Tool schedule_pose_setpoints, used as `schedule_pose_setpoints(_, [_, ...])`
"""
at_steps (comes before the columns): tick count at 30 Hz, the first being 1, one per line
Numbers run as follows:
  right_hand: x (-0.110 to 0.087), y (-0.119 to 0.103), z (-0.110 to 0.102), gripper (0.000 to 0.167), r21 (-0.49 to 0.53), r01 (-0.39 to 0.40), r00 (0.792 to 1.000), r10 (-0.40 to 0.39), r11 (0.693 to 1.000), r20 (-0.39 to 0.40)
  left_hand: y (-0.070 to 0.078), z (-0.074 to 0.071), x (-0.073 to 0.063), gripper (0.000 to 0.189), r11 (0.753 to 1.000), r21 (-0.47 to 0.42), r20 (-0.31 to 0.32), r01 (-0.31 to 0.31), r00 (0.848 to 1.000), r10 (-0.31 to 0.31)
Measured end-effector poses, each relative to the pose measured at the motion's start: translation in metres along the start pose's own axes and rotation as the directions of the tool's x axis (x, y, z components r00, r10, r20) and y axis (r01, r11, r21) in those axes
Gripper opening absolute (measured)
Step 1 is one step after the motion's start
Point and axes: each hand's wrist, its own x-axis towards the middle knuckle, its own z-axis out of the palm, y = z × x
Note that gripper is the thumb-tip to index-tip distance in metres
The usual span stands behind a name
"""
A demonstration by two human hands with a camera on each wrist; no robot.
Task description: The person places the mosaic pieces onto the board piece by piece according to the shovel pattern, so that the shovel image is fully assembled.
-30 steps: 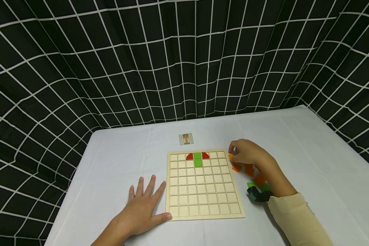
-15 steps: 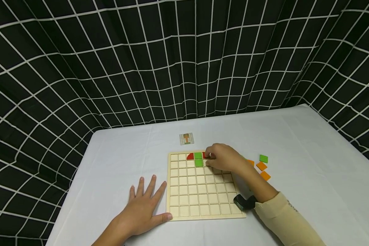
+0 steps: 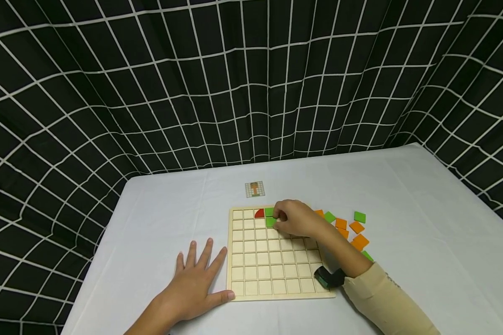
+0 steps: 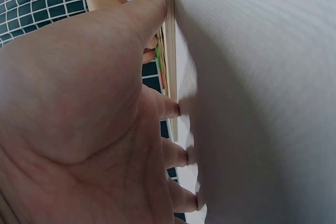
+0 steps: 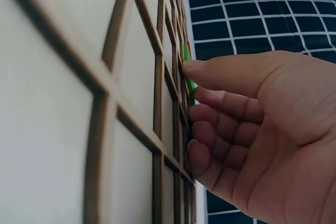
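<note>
The wooden grid board [image 3: 276, 271] lies flat on the white table. Two green square tiles [image 3: 270, 222] sit in its top rows, one above the other, beside a red quarter-round tile [image 3: 259, 213]. My right hand [image 3: 295, 219] reaches over the top rows, fingers bent, thumb and index tips right at the green tiles' right edge; it covers the other red tile. In the right wrist view its thumb meets a green tile [image 5: 190, 80]; I cannot tell whether it pinches anything. My left hand [image 3: 194, 284] rests spread on the table, thumb on the board's lower left corner.
Several loose orange tiles [image 3: 357, 227] and green tiles [image 3: 359, 217] lie right of the board, partly behind the right forearm. A small pattern card [image 3: 254, 189] lies beyond the board. A dark wrist device [image 3: 329, 278] overhangs the board's lower right. Black gridded curtain surrounds the table.
My right hand has moved left from the orange tiles beside the board to its top rows, then slightly further left, covering the right red tile. The left hand has stayed put.
</note>
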Motion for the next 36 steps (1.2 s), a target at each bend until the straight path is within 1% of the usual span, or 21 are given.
schedule_pose_setpoints(3, [0.0002,-0.0006,-0.0004,0.016,0.022,-0.020,1.000,0.020,1.000,0.009,-0.0005,0.0014,-0.0005,0.100,1.000,0.003,-0.003,0.002,1.000,-0.002])
schedule_pose_setpoints(7, [0.0003,-0.0014,-0.0005,0.018,0.038,-0.035,0.999,0.035,0.999,0.001,-0.0005,0.0022,-0.0008,0.100,1.000,0.002,-0.006,0.003,1.000,-0.003])
schedule_pose_setpoints(12, [-0.0004,-0.0008,0.0003,0.018,0.056,-0.030,0.999,0.032,0.998,-0.025,-0.0001,0.0017,-0.0005,0.100,1.000,-0.005,-0.006,-0.002,1.000,0.002])
schedule_pose_setpoints(18, [-0.0010,-0.0012,0.0001,0.014,0.079,-0.024,0.998,0.028,0.997,-0.060,-0.0001,0.0013,0.0005,0.100,1.000,0.006,-0.008,-0.007,1.000,0.007])
schedule_pose_setpoints(27, [0.0003,-0.0048,-0.0002,0.013,0.070,-0.017,0.993,0.025,0.997,-0.119,-0.0010,0.0016,0.0010,0.100,1.000,0.003,-0.010,-0.004,1.000,0.004])
schedule_pose_setpoints(32, [0.0003,-0.0050,-0.0003,0.012,0.108,-0.018,0.993,0.030,0.994,-0.114,-0.0006,0.0008,0.0010,0.100,1.000,0.008,-0.014,-0.006,1.000,0.006])
schedule_pose_setpoints(36, [-0.0001,-0.0050,-0.0008,0.009,0.170,-0.004,0.997,0.017,0.985,-0.074,-0.0006,0.0005,0.0011,0.100,1.000,0.013,-0.011,-0.002,1.000,0.002])
